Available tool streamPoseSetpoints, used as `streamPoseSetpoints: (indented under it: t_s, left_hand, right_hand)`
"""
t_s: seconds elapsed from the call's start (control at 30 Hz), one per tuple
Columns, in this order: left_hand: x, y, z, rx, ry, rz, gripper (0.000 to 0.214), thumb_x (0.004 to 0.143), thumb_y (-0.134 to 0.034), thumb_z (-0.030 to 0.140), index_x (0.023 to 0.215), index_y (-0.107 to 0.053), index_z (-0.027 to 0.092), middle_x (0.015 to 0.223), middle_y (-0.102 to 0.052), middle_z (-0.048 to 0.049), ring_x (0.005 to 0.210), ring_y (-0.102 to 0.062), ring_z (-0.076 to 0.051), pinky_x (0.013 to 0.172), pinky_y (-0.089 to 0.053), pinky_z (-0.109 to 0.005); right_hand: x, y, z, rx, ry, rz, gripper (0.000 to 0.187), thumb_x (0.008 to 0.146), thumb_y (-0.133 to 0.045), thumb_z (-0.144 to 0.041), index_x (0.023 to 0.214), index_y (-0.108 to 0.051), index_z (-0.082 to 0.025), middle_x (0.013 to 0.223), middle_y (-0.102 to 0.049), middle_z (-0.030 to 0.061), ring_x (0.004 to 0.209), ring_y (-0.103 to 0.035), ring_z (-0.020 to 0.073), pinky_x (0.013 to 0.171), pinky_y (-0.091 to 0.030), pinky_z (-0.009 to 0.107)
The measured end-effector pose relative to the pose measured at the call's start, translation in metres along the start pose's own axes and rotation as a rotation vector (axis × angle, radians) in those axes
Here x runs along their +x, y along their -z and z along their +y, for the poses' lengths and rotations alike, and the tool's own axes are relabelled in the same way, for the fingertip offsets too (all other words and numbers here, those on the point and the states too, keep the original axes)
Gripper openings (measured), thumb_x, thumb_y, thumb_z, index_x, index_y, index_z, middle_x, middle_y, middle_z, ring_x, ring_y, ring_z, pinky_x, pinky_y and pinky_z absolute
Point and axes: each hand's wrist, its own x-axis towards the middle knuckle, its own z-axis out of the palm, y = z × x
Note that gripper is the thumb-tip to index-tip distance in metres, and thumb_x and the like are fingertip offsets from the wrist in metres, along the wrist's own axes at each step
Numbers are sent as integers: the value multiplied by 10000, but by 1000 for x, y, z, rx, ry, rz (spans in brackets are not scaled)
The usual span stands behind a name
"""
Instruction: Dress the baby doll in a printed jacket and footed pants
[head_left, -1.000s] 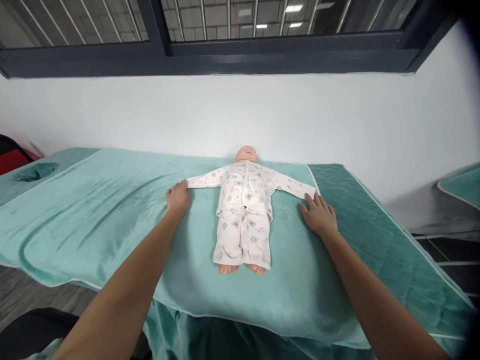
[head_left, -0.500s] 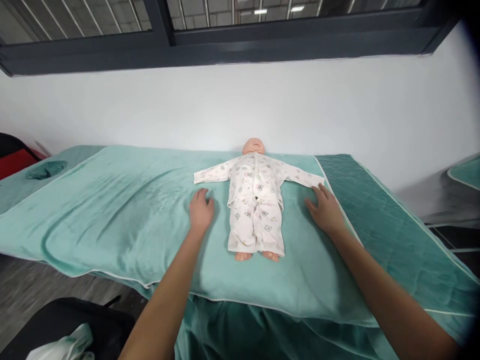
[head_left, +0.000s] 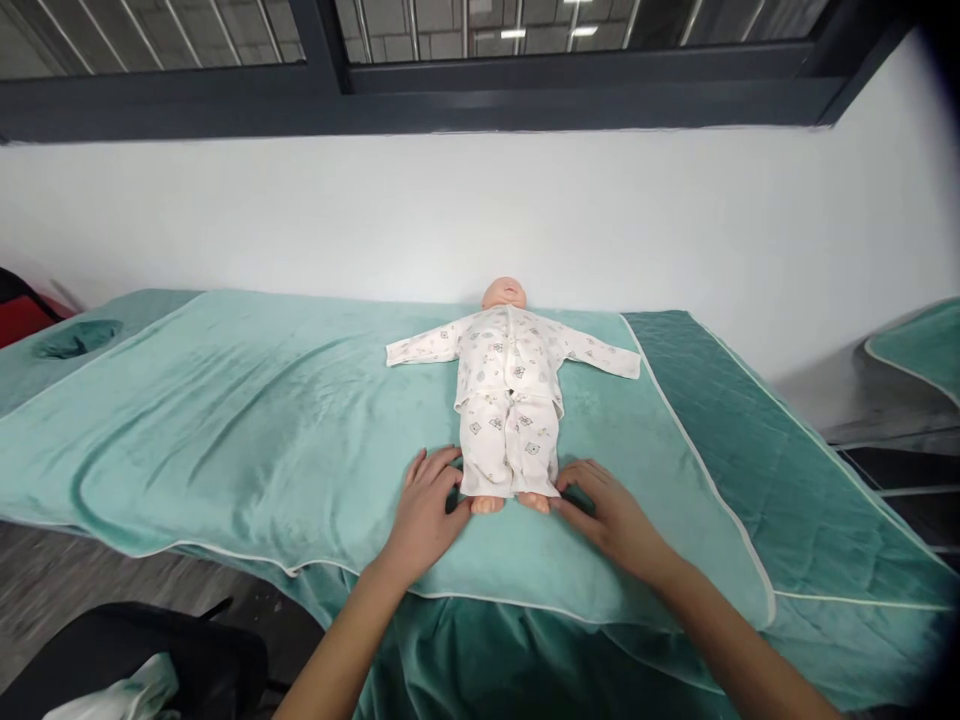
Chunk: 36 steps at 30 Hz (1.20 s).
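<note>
A baby doll (head_left: 504, 293) lies on its back, arms spread wide, in a white printed top (head_left: 510, 350) with a button front. Matching white trousers (head_left: 491, 440) cover its legs, and the bare feet (head_left: 487, 505) stick out below the cuffs. At the left cuff, my left hand (head_left: 427, 510) has its thumb and index finger on either side of the hem. My right hand (head_left: 611, 515) pinches the outer corner of the other cuff between thumb and fingers. Both sleeves lie flat, and no doll hands show at their ends.
Beneath the doll is a light green blanket (head_left: 247, 420) on a bed, with a darker green quilted cover (head_left: 757, 450) on the right. A white wall (head_left: 450, 215) and a dark window frame (head_left: 570, 95) stand behind. A black chair (head_left: 187, 650) holds a cloth at the lower left.
Both hands have come inward and toward me, from beside the sleeves down to the trouser cuffs. The right hand has left the sleeve end. The doll lies in the same pose.
</note>
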Motion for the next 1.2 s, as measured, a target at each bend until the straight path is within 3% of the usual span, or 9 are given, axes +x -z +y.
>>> streamPoseSetpoints:
  t_s: [0.1,0.2,0.3,0.5,0.73,0.83,0.93,1.07,1.2]
  left_hand:
    - [9,4,9,-29,17,-13,114,929,-493,254,902,-601,229,1170,-639,-24,1155,-560,-195,1145,-283,-462]
    - [19,15,21,-71,37,-86,110,908,-482,240,836,-560,214,911,-625,-4,901,-570,-180,889,-429,-352]
    - [23,29,33,-105,72,-118,92,859,-487,206,768,-501,207,800,-566,14,788,-529,-165,725,-393,-295]
    - [15,58,53,-125,129,-154,185,859,-523,302,710,-475,202,726,-546,35,706,-513,-142,654,-332,-276]
    - [24,86,66,214,-19,-474,392,948,-413,497,696,-489,206,674,-593,18,599,-486,-151,555,-227,-295]
    - [33,86,70,334,-70,-482,436,940,-412,573,718,-504,210,698,-613,7,589,-494,-160,541,-222,-301]
    - [37,77,75,409,-150,-438,302,931,-488,504,873,-561,217,856,-658,-18,697,-578,-187,556,-269,-302]
    - [36,58,76,452,-241,-408,143,926,-534,335,962,-585,207,990,-648,-49,885,-625,-228,630,-370,-323]
    - [31,45,73,456,-259,-346,111,944,-493,248,917,-587,195,969,-635,-66,873,-620,-236,646,-406,-349]
  right_hand:
    - [15,8,-7,6,-23,-81,150,976,-532,-337,886,-557,-220,913,-604,14,856,-557,174,772,-425,312]
    - [27,14,-16,-25,-19,-135,87,949,-547,-286,897,-546,-217,910,-596,-9,787,-539,144,721,-394,281]
    - [33,19,-29,-55,-13,-145,49,938,-539,-262,912,-541,-220,891,-599,-28,749,-520,128,690,-361,268]
    - [28,41,-60,-9,-45,-151,155,924,-576,-335,845,-505,-222,786,-580,-48,715,-509,122,654,-343,255]
    - [38,67,-65,-245,-2,-375,251,916,-564,-442,812,-521,-217,770,-622,-17,682,-508,141,610,-297,271]
    - [48,76,-65,-317,22,-508,303,913,-538,-476,771,-515,-210,759,-626,-5,654,-502,140,582,-282,268]
    - [56,79,-68,-402,35,-589,303,913,-519,-471,769,-525,-204,773,-641,8,649,-531,147,570,-276,268]
    - [57,69,-71,-482,108,-574,308,934,-496,-506,876,-565,-211,851,-667,26,697,-586,177,561,-272,273]
    - [54,48,-69,-618,224,-486,180,937,-522,-370,928,-580,-200,927,-672,55,739,-611,195,555,-249,286]
